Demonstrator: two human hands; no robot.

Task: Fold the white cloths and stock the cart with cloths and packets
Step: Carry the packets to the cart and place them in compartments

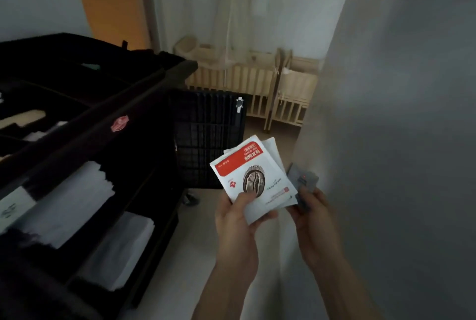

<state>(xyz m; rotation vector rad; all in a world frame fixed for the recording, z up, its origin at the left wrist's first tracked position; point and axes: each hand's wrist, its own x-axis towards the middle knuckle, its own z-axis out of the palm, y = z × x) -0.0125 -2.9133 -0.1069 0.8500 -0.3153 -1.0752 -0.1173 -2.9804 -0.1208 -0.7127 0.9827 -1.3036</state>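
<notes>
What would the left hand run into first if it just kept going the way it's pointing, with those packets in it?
Probably the black slatted crate beside the cart. The left hand points up and away with the packets, and the crate lies just beyond them, though depth is hard to judge.

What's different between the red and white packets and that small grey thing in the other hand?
The packets are flat, white with a red band and a printed picture; the grey object is plain grey, blurred, with a small red spot. The packets are the larger and fan out above the left hand, thumb pressed on the front one; the grey object is smaller and half hidden in the right hand. Both are held near the wall, away from the cart.
</notes>
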